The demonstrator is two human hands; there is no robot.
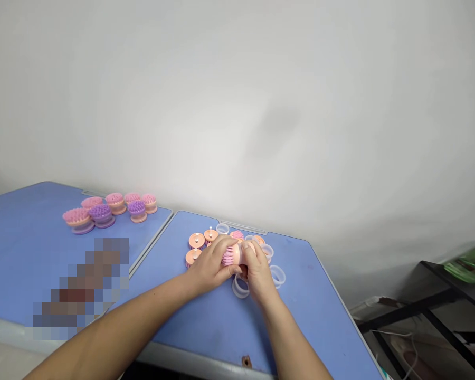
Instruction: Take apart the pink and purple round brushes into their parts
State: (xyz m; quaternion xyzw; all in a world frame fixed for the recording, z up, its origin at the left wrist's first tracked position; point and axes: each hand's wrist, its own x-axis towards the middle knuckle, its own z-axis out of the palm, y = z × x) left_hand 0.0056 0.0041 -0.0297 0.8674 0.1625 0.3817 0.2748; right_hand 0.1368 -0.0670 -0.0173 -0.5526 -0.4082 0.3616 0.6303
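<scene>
My left hand (pixel 210 266) and right hand (pixel 258 269) are clamping a pink-bristled peach scalp brush (pixel 234 254) between them above the blue bench (pixel 296 295). Just beyond, I'm seeing three pinned peach discs (pixel 197 240), at least four clear rings (pixel 277 275) and one pink bristle head (pixel 236 235). Farther left, seven assembled brushes (pixel 114 203) are standing: five pink, two purple.
</scene>
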